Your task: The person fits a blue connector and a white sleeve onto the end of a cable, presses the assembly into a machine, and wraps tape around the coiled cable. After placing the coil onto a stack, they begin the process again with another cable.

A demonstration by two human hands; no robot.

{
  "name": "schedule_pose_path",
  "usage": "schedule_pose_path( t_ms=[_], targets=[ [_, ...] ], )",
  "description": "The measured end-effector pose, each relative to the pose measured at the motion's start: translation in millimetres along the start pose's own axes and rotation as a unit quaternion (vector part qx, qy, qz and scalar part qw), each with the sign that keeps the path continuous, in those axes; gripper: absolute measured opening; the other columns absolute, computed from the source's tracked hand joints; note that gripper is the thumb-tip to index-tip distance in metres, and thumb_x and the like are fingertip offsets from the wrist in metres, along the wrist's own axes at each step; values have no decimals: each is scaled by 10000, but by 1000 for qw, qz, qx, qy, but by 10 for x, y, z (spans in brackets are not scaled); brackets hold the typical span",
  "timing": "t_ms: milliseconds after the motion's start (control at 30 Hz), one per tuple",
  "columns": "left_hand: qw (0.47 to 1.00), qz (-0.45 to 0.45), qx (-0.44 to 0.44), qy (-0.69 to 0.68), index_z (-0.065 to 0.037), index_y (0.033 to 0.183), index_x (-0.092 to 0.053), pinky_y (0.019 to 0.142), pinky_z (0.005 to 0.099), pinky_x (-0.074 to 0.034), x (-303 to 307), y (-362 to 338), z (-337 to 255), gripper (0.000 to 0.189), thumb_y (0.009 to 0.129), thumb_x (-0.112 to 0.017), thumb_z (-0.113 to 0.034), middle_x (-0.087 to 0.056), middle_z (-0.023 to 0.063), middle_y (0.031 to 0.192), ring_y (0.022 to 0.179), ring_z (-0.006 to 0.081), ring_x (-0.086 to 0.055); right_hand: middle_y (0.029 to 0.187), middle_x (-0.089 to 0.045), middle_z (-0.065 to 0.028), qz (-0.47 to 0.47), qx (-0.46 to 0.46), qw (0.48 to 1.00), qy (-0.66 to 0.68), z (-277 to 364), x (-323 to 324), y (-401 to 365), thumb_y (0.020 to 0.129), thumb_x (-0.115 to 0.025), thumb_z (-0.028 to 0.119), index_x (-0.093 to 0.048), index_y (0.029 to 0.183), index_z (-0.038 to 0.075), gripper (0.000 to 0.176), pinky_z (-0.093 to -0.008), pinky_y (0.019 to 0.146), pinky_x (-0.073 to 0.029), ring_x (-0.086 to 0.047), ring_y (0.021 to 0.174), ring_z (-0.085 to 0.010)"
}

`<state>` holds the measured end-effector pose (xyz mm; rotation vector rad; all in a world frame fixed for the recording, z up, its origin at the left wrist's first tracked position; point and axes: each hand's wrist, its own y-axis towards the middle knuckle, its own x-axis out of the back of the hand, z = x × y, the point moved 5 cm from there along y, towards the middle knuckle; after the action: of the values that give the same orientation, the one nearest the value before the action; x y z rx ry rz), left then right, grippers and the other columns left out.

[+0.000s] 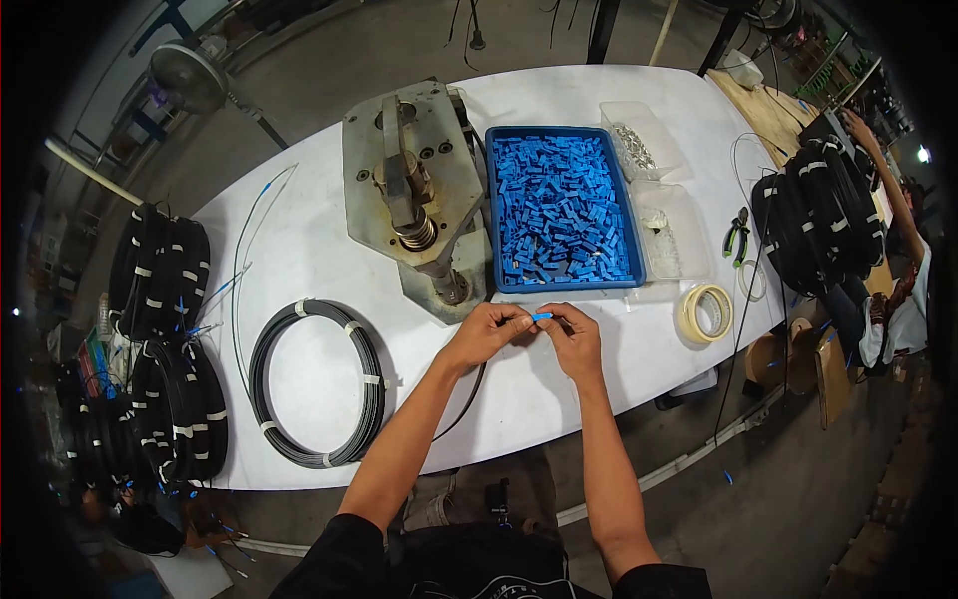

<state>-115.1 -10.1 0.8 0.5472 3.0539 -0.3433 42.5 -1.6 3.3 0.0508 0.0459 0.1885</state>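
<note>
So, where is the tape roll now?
In the head view, the tape roll lies on the white table, right of the blue tray and nearer the person than the pliers.

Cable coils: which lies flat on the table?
The single coil flat on the white table, left of the left hand. The left bundles and right bundles sit stacked at its ends. Left hand and right hand pinch a blue piece.
</note>
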Motion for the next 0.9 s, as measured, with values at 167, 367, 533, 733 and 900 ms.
schedule_pose_path(
  t_ms=[167, 367, 533, 733, 900],
  targets=[
    [999, -3, 5, 32, -17, 1031, -689, 699, 231, -431, 21, -23, -104, 257, 942, -635, -252, -660, -5, 878, 764, 59, -520, 800, -664, -43, -42, -23, 999, 17, -56, 61, -18, 883, -684, 97, -677, 980, -11, 145, -219, 610, -456, -578, 671, -91],
    [993, -68, -74, -65, -4, 1174, -614, 681, 209, -443, 8, -101, -90, 308, 916, -659, -166, -650, 8, 988, 758, 58, -546, 766, -638, -32, -77, -22, 994, 76, -99, 154, -15, 910, -670, 146, -662, 1013, 0, 179, -200, 562, -415, -528, 631, -67],
    [992, -101, 11, -79, 8, 1123, -653, 548, 190, -421, 38, -183, 86, 253, 924, -645, -149, -667, 34, 861, 662, 39, -539, 773, -640, -35, -89, -11, 992, 88, -144, 190, -15, 916, -665, 154, -656, 1011, -5, 185, -208, 574, -424, -539, 643, -73],
    [989, -143, -3, -48, 10, 1068, -688, 457, 176, -346, 41, -204, 68, 236, 931, -639, -175, -678, 23, 770, 551, 22, -469, 791, -645, -45, -69, -10, 994, 84, -105, 173, -18, 924, -652, 146, -647, 1017, -11, 182, -219, 605, -448, -560, 676, -89],
    [992, -123, 22, 6, 7, 1100, -683, 474, 181, -363, -50, -203, 5, 258, 933, -637, -184, -697, 26, 804, 556, 17, -462, 803, -645, -52, -75, -19, 991, 110, -108, 184, -2, 937, -625, 124, -636, 1020, -21, 168, -234, 642, -478, -583, 705, -105]
  ],
)
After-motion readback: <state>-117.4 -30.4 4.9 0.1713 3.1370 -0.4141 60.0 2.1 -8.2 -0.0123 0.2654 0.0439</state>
